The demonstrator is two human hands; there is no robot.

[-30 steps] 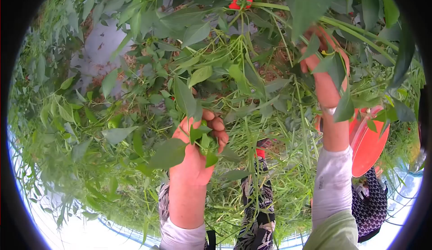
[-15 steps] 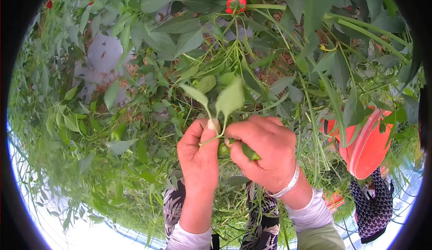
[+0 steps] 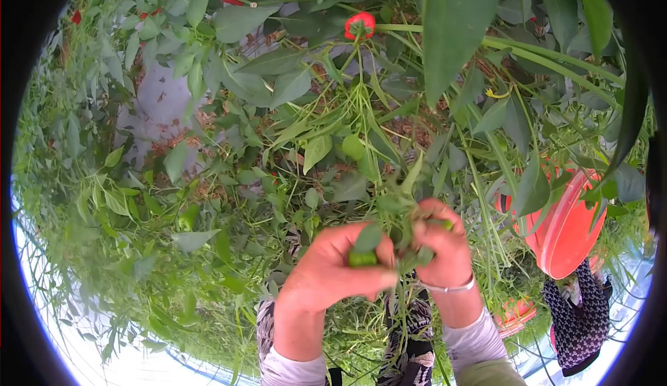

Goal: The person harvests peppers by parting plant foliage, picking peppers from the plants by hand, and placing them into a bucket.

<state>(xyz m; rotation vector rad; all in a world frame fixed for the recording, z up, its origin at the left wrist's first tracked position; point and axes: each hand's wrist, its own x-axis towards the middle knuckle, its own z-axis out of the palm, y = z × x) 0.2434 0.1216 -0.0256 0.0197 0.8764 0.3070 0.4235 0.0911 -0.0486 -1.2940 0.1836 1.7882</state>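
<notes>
My left hand (image 3: 323, 271) is closed round a small green pepper (image 3: 363, 258), which shows between its thumb and fingers with a leaf over it. Close beside it, my right hand (image 3: 448, 254) is curled round a leafy pepper sprig (image 3: 399, 212); a bit of something green, perhaps another pepper, peeks out by its fingers. Both hands and the sprig are blurred by motion, so the exact grip is hard to see. A red pepper (image 3: 360, 26) hangs on the plant above and beyond them.
Dense pepper plants with broad leaves (image 3: 455, 31) surround my hands. Grey ground sheet (image 3: 163, 97) shows through at the left. On the right stand a red bucket (image 3: 570, 226) and a patterned dark cloth item (image 3: 577, 323). My patterned trouser legs (image 3: 413, 323) are below.
The hands have drawn down and apart; the left has turned over and now has a green pepper in it. The right has shifted right. The sprig has moved rightward with it.
</notes>
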